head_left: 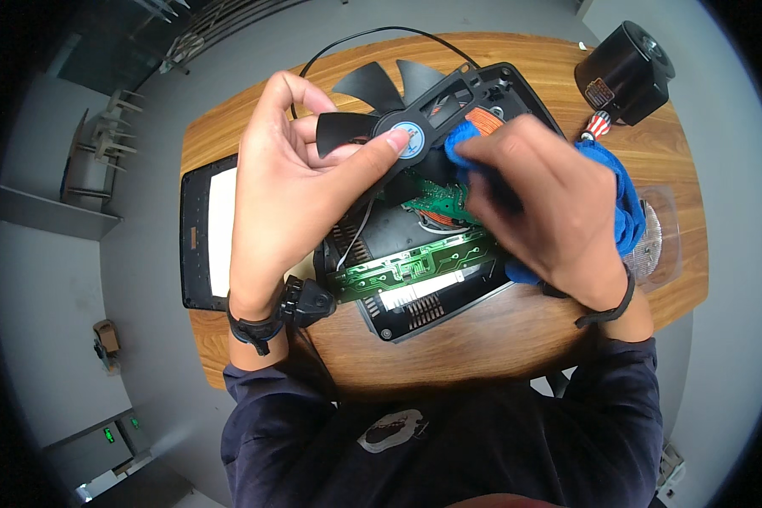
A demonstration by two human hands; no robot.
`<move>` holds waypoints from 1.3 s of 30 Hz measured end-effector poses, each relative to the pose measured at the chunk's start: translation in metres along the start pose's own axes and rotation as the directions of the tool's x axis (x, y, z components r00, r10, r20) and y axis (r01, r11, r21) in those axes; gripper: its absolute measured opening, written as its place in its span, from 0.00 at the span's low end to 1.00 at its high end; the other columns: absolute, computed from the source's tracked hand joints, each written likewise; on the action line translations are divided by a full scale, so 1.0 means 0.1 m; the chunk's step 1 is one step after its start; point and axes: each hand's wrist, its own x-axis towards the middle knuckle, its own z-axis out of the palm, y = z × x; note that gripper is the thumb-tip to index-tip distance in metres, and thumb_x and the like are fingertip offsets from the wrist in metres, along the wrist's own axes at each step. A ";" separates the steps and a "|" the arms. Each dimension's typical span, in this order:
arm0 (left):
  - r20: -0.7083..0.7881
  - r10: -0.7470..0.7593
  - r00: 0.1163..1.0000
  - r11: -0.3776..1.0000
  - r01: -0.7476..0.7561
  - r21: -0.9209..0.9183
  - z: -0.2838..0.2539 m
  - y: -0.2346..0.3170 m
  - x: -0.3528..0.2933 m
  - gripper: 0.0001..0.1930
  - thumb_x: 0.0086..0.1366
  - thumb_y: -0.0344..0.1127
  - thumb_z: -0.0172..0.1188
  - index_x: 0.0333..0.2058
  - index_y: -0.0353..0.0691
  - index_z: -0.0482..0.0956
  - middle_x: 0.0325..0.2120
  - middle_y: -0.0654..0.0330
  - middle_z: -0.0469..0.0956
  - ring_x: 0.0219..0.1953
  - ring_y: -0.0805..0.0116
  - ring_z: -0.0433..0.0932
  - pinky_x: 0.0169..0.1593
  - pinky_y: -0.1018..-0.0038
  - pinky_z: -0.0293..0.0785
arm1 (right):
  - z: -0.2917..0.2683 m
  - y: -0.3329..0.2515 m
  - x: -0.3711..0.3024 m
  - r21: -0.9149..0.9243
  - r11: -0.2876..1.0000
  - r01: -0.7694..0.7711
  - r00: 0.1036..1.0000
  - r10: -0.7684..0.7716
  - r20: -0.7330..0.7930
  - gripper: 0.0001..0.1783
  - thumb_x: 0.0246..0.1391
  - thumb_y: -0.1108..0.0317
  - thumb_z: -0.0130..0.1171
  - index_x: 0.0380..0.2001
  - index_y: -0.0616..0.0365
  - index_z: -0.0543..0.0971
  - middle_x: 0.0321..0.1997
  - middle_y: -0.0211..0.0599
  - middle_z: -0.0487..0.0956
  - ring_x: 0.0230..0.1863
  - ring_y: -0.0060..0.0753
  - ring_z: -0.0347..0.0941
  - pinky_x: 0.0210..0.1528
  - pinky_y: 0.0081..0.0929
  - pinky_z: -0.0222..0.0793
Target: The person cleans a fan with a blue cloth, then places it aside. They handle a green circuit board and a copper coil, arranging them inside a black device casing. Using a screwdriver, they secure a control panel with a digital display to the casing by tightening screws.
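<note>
A black plastic fan (368,89) with a round blue label at its hub is held up over an opened appliance housing (389,334). My left hand (292,186) grips it, fingers behind the blades and thumb on the hub. Closed fingers of my right hand (559,199) pinch a blue cloth (460,140) against the fan's black bracket; the fingertips are partly hidden and the hand is slightly blurred. Below the fan, the housing holds a green circuit board (440,201), a long narrow green board (415,261) and copper-coloured coil windings (484,120).
More blue cloth (628,207) lies right of my right hand, beside a clear plastic tray (670,233). A black canister-like device (614,80) and a red-and-white striped object (597,125) stand far right. At left is a black-framed panel (196,275). A black cable (372,31) arches behind.
</note>
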 end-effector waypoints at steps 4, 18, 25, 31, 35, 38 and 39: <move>-0.029 0.120 0.992 0.992 -0.121 -0.032 0.07 -0.08 -0.02 0.28 0.69 0.22 0.80 0.58 0.35 0.70 0.38 0.57 0.89 0.37 0.80 0.87 0.38 0.84 0.82 | 0.11 0.03 -0.04 -0.005 0.999 0.045 0.998 -0.045 0.039 0.19 0.54 0.78 0.78 0.48 0.54 0.88 0.39 0.39 0.84 0.38 0.47 0.85 0.38 0.37 0.82; 0.034 0.113 0.993 0.993 -0.114 0.023 0.05 -0.12 0.02 0.25 0.70 0.22 0.79 0.55 0.38 0.71 0.43 0.57 0.89 0.43 0.80 0.86 0.43 0.83 0.85 | 0.11 0.00 -0.06 -0.057 0.997 0.057 0.998 -0.057 0.008 0.20 0.55 0.78 0.77 0.51 0.54 0.89 0.46 0.34 0.86 0.43 0.41 0.87 0.40 0.35 0.84; -0.002 0.071 0.997 0.996 -0.071 0.054 0.04 -0.06 -0.01 0.24 0.71 0.24 0.79 0.51 0.38 0.69 0.39 0.56 0.88 0.38 0.81 0.87 0.37 0.85 0.82 | 0.08 0.13 -0.02 -0.180 0.984 0.013 0.999 -0.007 0.032 0.21 0.54 0.78 0.77 0.52 0.52 0.90 0.45 0.33 0.84 0.42 0.42 0.86 0.40 0.38 0.83; -0.019 0.097 0.995 0.995 -0.097 0.007 -0.01 -0.08 0.01 0.23 0.72 0.25 0.79 0.48 0.39 0.67 0.36 0.57 0.88 0.36 0.83 0.85 0.34 0.86 0.78 | -0.02 0.16 -0.02 -0.199 0.977 -0.078 0.997 0.077 -0.009 0.19 0.57 0.77 0.76 0.52 0.51 0.90 0.43 0.34 0.83 0.39 0.44 0.85 0.41 0.38 0.83; -0.013 0.065 0.998 0.998 -0.065 -0.015 0.02 -0.10 0.02 0.24 0.71 0.24 0.79 0.48 0.38 0.66 0.36 0.56 0.89 0.35 0.83 0.84 0.35 0.86 0.78 | 0.03 0.00 -0.03 0.082 0.994 0.075 0.997 -0.071 -0.043 0.21 0.54 0.81 0.78 0.51 0.56 0.89 0.41 0.38 0.81 0.37 0.41 0.84 0.37 0.35 0.81; -0.018 0.082 0.996 0.996 -0.082 -0.035 0.06 -0.12 0.00 0.26 0.70 0.23 0.80 0.49 0.39 0.66 0.38 0.55 0.89 0.36 0.82 0.85 0.36 0.86 0.79 | 0.11 -0.03 -0.10 0.047 0.997 0.068 0.995 -0.071 0.063 0.24 0.54 0.78 0.78 0.55 0.54 0.88 0.42 0.35 0.80 0.38 0.39 0.84 0.36 0.33 0.81; -0.022 0.094 0.995 0.995 -0.095 -0.035 0.06 -0.14 0.00 0.26 0.70 0.23 0.80 0.50 0.39 0.65 0.39 0.55 0.89 0.37 0.82 0.85 0.36 0.86 0.80 | 0.15 0.03 -0.11 0.007 0.998 0.063 0.995 -0.064 0.074 0.25 0.53 0.75 0.78 0.55 0.53 0.87 0.42 0.33 0.79 0.39 0.38 0.84 0.35 0.33 0.80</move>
